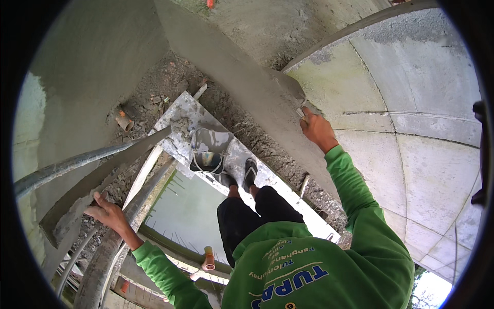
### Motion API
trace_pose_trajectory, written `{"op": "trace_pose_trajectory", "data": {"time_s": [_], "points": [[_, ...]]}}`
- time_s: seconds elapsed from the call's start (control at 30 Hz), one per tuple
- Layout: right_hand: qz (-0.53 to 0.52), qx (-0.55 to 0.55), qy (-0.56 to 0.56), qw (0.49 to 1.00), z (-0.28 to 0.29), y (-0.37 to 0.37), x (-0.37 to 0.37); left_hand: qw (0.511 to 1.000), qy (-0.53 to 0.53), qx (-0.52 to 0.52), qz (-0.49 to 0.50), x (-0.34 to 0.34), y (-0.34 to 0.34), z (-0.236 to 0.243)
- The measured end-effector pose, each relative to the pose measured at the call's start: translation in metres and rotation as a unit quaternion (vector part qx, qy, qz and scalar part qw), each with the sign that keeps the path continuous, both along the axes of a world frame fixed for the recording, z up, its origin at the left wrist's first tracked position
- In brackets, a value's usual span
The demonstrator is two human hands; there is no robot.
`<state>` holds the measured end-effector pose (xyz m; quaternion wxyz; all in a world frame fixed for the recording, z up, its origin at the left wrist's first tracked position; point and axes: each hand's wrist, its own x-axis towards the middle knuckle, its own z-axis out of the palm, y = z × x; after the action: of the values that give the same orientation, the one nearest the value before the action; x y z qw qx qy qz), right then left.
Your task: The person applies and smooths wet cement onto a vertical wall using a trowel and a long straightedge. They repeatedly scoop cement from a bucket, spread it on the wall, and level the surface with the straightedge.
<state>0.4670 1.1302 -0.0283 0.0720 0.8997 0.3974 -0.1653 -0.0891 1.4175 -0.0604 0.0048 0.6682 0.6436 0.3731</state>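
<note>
My right hand [318,130] is closed round the handle of a trowel [290,88]. Its blade lies against the smooth grey mortar on a long ledge [242,82], beside the curved pale wall. At the lower left, my left hand [109,213] grips the edge of a long, mortar-smeared grey board [103,180]; some of its fingers are hidden. Near my feet a black bucket [207,160] with a wire handle stands on a mortar-spattered plank platform [188,110]. What the bucket holds is hard to make out.
Metal poles [72,167] cross at the left. An orange pipe end [208,258] rises below the platform, near a greenish flat surface [180,211] well beneath me. Rubble [164,77] lies between the platform and the plastered wall [98,67]. A large curved panelled wall [391,113] fills the right.
</note>
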Motion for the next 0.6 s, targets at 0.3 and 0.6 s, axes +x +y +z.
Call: {"op": "trace_pose_trajectory", "data": {"time_s": [0.3, 0.6], "points": [[0.029, -0.113, -0.033, 0.993, 0.004, 0.026, 0.013, 0.988, -0.130, -0.045, -0.070, 0.030, -0.008, 0.029], [0.052, -0.150, -0.034, 0.987, 0.031, 0.039, 0.018, 0.994, -0.078, -0.032, -0.068, 0.018, -0.003, 0.014]]}}
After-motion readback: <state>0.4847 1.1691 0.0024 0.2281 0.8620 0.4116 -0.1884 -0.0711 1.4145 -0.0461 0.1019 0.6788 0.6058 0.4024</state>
